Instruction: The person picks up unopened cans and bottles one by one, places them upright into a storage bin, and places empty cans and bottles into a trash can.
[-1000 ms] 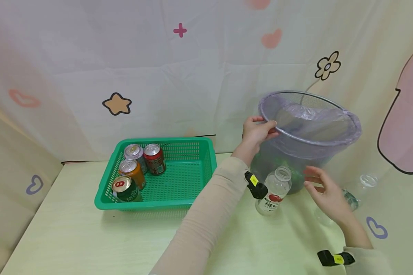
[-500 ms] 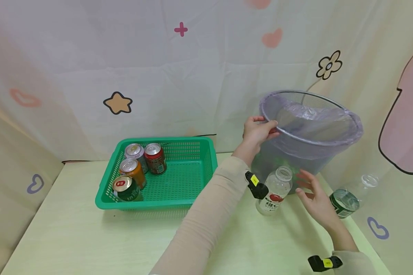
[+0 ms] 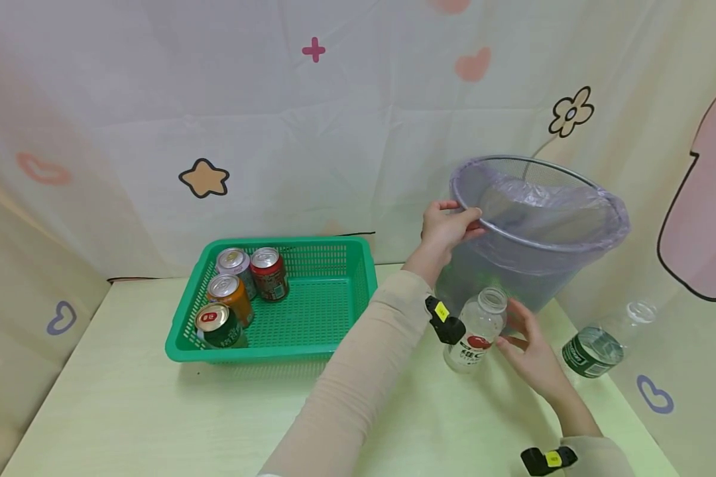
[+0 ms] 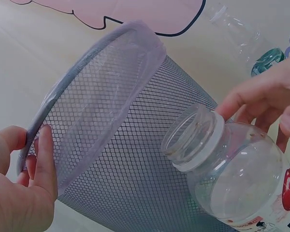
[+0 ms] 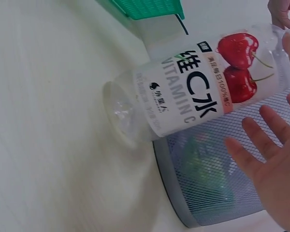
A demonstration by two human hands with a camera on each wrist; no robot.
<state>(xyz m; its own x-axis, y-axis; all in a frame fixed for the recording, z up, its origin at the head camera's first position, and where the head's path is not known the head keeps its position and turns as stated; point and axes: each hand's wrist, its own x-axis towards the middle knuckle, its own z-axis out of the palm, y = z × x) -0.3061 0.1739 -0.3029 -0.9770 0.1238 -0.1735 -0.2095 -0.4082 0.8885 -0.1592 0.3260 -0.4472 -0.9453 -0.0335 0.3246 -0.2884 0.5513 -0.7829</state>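
My left hand (image 3: 444, 233) grips the near-left rim of a wire mesh waste bin (image 4: 164, 111), thumb on one side and fingers on the other. A thin purple bag (image 3: 507, 262) lines the bin and folds over its rim. In front of the bin stands a clear, capless plastic bottle (image 3: 480, 322) with a cherry label, upright on the table. My right hand (image 3: 531, 354) is right beside this bottle, thumb near the label and fingers reaching behind. In the right wrist view its fingers (image 5: 261, 137) are spread and not wrapped round the bottle.
Another clear bottle (image 3: 593, 351) with a green label stands at the table's right, by the curtain. To the left, a green basket (image 3: 322, 356) holds several drink cans (image 3: 231, 299). A patterned curtain (image 3: 346, 132) closes off the back.
My right hand has moved left, away from the green-labelled bottle and up to the cherry-labelled one. That uncovers the green-labelled bottle in the head view. My left hand stays on the bin rim.
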